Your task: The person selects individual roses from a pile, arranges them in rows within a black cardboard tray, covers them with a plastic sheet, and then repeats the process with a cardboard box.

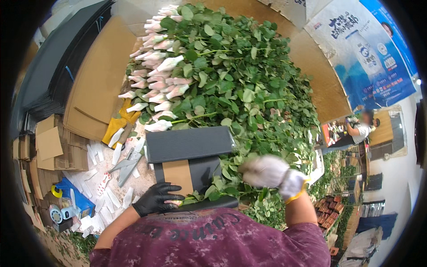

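Note:
My left hand [156, 198], in a black glove, grips the near end of a flower bunch laid on a dark grey wrapping sheet [189, 143] with a brown cardboard strip [178, 174]. My right hand [269, 171], in a white glove and blurred by motion, is closed over leafy stems at the sheet's right edge. A big heap of green-leaved rose stems [240, 84] lies beyond, their buds [158, 75] capped in white netting and pointing left.
Flat cardboard sheets [95, 84] and dark sheet stacks [58, 62] lie at the left. A yellow glove [116, 124], loose white net sleeves [116, 153], tape rolls [55, 213] and a blue box [73, 196] litter the table. Another person [361, 129] works far right.

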The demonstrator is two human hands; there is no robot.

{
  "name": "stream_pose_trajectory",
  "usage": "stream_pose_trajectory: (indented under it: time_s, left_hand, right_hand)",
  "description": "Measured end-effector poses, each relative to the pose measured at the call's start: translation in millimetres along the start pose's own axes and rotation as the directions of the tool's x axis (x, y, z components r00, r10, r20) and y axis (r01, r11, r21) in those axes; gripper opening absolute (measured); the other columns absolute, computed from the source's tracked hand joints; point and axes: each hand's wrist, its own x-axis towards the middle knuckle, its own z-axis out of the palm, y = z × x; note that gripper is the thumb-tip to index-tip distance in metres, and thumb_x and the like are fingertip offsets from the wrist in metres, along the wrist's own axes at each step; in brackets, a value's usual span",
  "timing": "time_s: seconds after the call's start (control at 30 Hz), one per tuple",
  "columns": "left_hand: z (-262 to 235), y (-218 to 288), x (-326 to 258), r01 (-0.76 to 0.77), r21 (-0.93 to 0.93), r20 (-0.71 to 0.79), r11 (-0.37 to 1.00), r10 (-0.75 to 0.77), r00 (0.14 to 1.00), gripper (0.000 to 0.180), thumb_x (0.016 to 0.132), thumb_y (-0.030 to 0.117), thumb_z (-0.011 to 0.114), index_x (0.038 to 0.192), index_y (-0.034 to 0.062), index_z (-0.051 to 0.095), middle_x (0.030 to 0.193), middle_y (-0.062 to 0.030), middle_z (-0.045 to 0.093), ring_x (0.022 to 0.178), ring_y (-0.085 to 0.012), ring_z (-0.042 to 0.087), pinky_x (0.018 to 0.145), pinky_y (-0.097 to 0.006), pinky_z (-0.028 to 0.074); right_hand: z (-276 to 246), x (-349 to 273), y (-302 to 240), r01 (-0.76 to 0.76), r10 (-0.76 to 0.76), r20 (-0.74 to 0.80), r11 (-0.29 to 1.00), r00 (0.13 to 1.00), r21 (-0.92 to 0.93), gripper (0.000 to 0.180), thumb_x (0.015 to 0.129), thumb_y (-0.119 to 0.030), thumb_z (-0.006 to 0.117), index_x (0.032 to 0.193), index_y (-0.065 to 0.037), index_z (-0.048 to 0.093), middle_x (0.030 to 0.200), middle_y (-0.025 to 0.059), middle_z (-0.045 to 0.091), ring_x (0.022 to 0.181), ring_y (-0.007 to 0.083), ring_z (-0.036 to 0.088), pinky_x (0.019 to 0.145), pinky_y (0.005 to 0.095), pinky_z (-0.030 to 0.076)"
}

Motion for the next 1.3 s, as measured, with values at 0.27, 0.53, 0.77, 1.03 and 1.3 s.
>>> stream_pose_trajectory:
  time_s: [0.27,0.53,0.77,1.03,1.3]
  left_hand:
    - [-18.9,16.1,-2.8,0.328,-0.392,0.095,0.859,-0.317,0.944,0.048,0.086,0.025,0.072,0.131,0.0131,0.063,0.148,-0.0134,0.047,0.131,-0.0306,0.049,0.105,-0.042,0.041]
    - [-121.6,-28.5,26.6,0.452,-0.295,-0.606,0.842,-0.531,0.592,0.022,0.095,0.012,0.059,0.107,-0.0047,0.066,0.103,-0.0097,0.071,0.093,-0.0176,0.066,0.085,-0.031,0.051]
    - [-120.2,-138.6,114.6,0.125,-0.737,-0.277,0.664,-0.466,0.84,0.059,0.093,0.017,0.06,0.148,0.0124,0.04,0.139,-0.0114,0.052,0.12,-0.0243,0.056,0.101,-0.039,0.046]
    - [-123.3,-184.4,97.6,0.252,-0.056,-0.28,0.966,-0.258,0.925,0.047,0.101,0.018,0.05,0.145,0.0068,0.042,0.129,-0.0113,0.059,0.114,-0.0198,0.058,0.095,-0.037,0.05]
    - [-108.6,-141.2,167.4,0.311,-0.468,-0.085,0.827,-0.393,0.916,0.046,0.093,0.018,0.059,0.137,0.0075,0.051,0.125,-0.0142,0.062,0.111,-0.0237,0.061,0.096,-0.037,0.049]
  right_hand:
    - [-6.4,185.9,-4.5,0.304,-0.447,-0.309,0.858,0.84,-0.413,0.022,0.076,-0.015,0.065,0.097,-0.012,0.064,0.087,0.0092,0.063,0.087,0.0305,0.064,0.074,0.0447,0.051]
    - [-23.6,196.9,-11.7,0.283,-0.409,-0.467,0.905,0.784,-0.317,0.017,0.08,-0.01,0.065,0.097,-0.01,0.065,0.089,0.0096,0.066,0.08,0.033,0.065,0.071,0.0427,0.052]
    - [-46.2,183.9,-26.6,0.248,-0.363,-0.581,0.93,0.728,-0.27,0.019,0.084,-0.014,0.056,0.1,-0.013,0.065,0.092,0.0132,0.068,0.083,0.035,0.067,0.071,0.0451,0.054]
    - [-51.1,184.7,-29.2,0.288,-0.386,-0.357,0.91,0.85,-0.298,0.033,0.093,-0.03,0.053,0.12,-0.012,0.059,0.113,0.0183,0.065,0.095,0.0375,0.068,0.078,0.0481,0.056]
    - [-36.4,167.2,-26.4,0.382,-0.474,-0.279,0.865,0.835,-0.325,0.043,0.079,-0.033,0.072,0.114,-0.012,0.058,0.107,0.0151,0.063,0.088,0.038,0.068,0.07,0.05,0.054]
